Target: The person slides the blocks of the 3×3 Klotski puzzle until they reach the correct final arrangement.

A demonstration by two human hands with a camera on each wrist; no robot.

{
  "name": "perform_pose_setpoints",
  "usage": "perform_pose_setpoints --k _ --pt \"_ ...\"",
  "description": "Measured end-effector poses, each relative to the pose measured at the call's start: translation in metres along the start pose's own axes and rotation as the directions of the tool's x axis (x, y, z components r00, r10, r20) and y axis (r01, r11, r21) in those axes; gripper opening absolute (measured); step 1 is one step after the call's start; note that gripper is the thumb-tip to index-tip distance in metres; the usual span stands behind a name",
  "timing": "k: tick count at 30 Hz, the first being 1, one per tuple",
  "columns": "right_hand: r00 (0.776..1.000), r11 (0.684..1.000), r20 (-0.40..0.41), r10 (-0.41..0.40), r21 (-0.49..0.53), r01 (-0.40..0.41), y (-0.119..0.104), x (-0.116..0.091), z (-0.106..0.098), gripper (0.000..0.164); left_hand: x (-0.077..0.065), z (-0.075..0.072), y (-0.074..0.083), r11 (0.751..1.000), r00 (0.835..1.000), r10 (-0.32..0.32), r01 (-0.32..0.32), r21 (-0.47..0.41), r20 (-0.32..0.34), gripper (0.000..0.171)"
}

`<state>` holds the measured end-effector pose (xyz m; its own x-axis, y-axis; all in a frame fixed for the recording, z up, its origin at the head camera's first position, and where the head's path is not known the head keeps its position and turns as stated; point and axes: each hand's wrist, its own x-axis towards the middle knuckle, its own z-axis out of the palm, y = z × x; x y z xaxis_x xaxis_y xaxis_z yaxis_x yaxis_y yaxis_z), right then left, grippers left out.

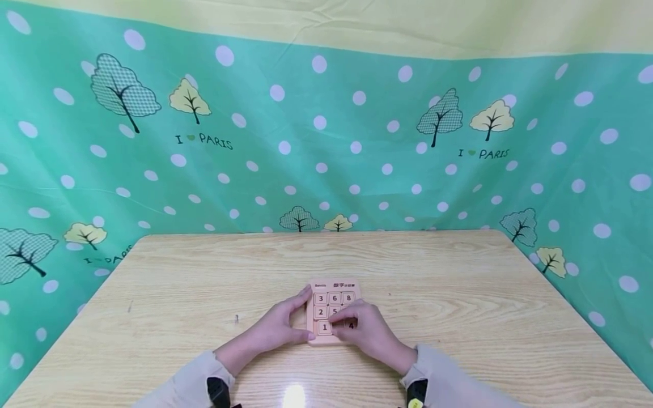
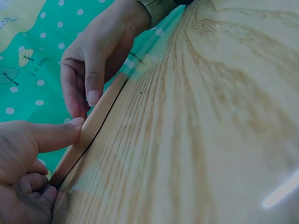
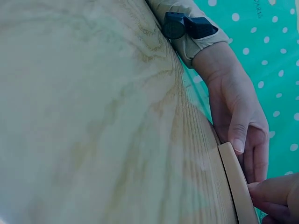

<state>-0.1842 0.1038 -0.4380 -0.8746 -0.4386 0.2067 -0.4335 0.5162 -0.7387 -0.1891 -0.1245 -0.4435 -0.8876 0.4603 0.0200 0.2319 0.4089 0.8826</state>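
Observation:
A pink sliding number puzzle (image 1: 334, 342) lies flat on the wooden table, its numbered tiles in rows. My left hand (image 1: 275, 326) holds the puzzle's left side, fingers near its top corner and thumb at the bottom corner. My right hand (image 1: 369, 331) reaches over the lower right part, its index finger and thumb touching the right side of tile 1 (image 1: 324, 327). That tile sits slightly right of tile 2 (image 1: 320, 312) above it. Tile 4 is partly covered by the right hand. From the left wrist view, only the puzzle's edge (image 2: 96, 121) shows.
Around the puzzle spreads the light wood tabletop (image 1: 204, 283), with a bright reflection near its front edge. A green dotted cloth (image 1: 326, 136) with printed trees hangs behind and along both sides.

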Motion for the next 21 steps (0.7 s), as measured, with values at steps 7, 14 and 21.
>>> perform_pose_setpoints --k 7,14,21 --pt "1.0 0.999 0.003 -0.006 0.047 0.006 -0.004 0.002 0.005 0.019 0.001 0.001 0.0 1.0 1.0 -0.004 0.004 -0.006 0.004 0.094" --pt "1.0 0.999 0.02 -0.004 0.038 0.003 -0.002 0.0 0.002 0.02 0.001 0.0 0.0 1.0 1.0 0.001 -0.001 -0.007 0.009 0.093" --pt "1.0 1.0 -0.001 0.004 0.03 -0.004 0.003 -0.005 -0.012 0.022 0.001 0.0 0.001 1.0 1.0 -0.006 0.006 0.004 -0.004 0.094"
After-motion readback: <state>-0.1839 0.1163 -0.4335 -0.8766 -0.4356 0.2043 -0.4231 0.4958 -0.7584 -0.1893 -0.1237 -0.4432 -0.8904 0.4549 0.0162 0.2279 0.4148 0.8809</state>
